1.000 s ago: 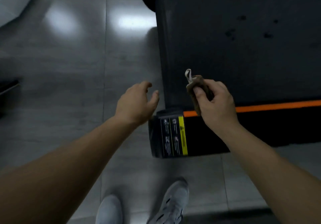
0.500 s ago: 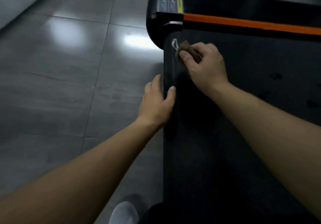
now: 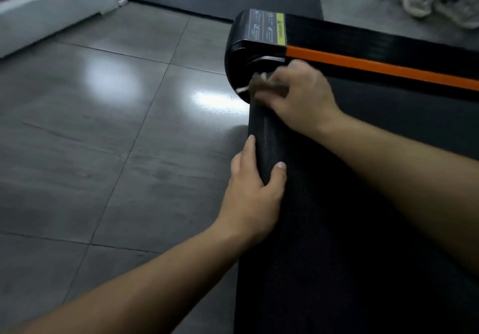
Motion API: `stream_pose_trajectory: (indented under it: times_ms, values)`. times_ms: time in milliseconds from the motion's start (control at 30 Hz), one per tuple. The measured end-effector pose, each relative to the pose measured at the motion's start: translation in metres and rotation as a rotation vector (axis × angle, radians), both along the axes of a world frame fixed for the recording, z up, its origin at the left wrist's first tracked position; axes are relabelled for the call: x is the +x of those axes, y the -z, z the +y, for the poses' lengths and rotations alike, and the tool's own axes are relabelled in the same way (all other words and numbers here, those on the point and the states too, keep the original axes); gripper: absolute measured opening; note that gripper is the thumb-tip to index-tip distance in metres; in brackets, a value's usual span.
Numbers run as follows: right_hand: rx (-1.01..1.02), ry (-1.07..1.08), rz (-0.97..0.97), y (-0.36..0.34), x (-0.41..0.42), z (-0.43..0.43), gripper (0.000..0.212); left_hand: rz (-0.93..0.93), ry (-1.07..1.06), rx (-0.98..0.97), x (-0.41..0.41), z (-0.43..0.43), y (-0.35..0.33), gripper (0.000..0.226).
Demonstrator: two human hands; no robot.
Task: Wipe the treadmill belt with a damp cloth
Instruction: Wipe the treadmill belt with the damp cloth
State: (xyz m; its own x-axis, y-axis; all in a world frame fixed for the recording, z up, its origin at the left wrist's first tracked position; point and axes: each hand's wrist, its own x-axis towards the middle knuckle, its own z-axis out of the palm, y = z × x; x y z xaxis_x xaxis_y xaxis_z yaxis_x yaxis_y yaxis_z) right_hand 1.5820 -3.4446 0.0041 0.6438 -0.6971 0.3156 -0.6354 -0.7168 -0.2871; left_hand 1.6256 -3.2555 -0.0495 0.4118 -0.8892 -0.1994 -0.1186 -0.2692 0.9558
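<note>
The black textured treadmill belt (image 3: 363, 204) fills the right half of the view, its rounded end edge running down the middle. My right hand (image 3: 300, 97) holds a small brown cloth (image 3: 261, 83) bunched in its fingers and presses it on the belt's far corner, right beside the black end cap (image 3: 241, 56). The cloth is blurred and mostly hidden by my fingers. My left hand (image 3: 252, 199) grips the belt's end edge nearer to me, thumb on top and fingers over the side.
An orange stripe (image 3: 388, 68) runs along the far side rail. Grey floor tiles (image 3: 103, 139) spread to the left. A white base (image 3: 49, 9) lies at the top left. Another person's pale shoes (image 3: 438, 2) stand beyond the treadmill at the top right.
My view swung over the treadmill's end. My right hand carried the cloth from above the near rail to the belt's far corner. My left hand went from open in the air to gripping the belt edge.
</note>
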Motion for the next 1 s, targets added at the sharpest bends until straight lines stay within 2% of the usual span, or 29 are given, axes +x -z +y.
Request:
stream_pose_trajectory:
  times_ms: [133,300,367,433,467,633,800,900,1000]
  values:
    - [0.026,0.218,-0.091,0.000,0.015,-0.022,0.030,0.016,-0.021,0.003,-0.001,0.001,-0.004,0.073]
    - [0.100,-0.105,0.026,-0.004,-0.011,0.009,0.024,-0.014,-0.030,0.015,0.000,0.002,-0.006,0.071]
    - [0.066,0.017,-0.002,-0.011,-0.006,-0.022,0.024,-0.011,-0.027,0.018,-0.001,0.003,-0.007,0.072]
    - [0.127,0.218,-0.106,-0.014,-0.001,-0.044,0.023,-0.006,-0.028,0.019,-0.001,0.003,-0.008,0.072]
    - [0.132,0.251,-0.129,-0.009,0.000,-0.042,0.023,-0.008,-0.028,0.020,-0.001,0.003,-0.008,0.073]
    - [0.133,-0.022,-0.053,-0.001,-0.025,0.003,0.024,-0.003,-0.033,0.023,-0.001,0.002,-0.010,0.072]
    - [0.166,0.248,-0.090,-0.012,-0.022,-0.036,0.023,0.027,-0.029,0.015,-0.001,0.004,-0.008,0.071]
    - [0.060,0.160,-0.022,-0.007,-0.027,0.002,0.035,0.043,-0.038,0.004,-0.001,0.003,-0.009,0.071]
    - [0.046,-0.030,-0.003,-0.005,-0.045,0.043,0.037,0.081,-0.055,-0.012,-0.001,0.006,-0.011,0.082]
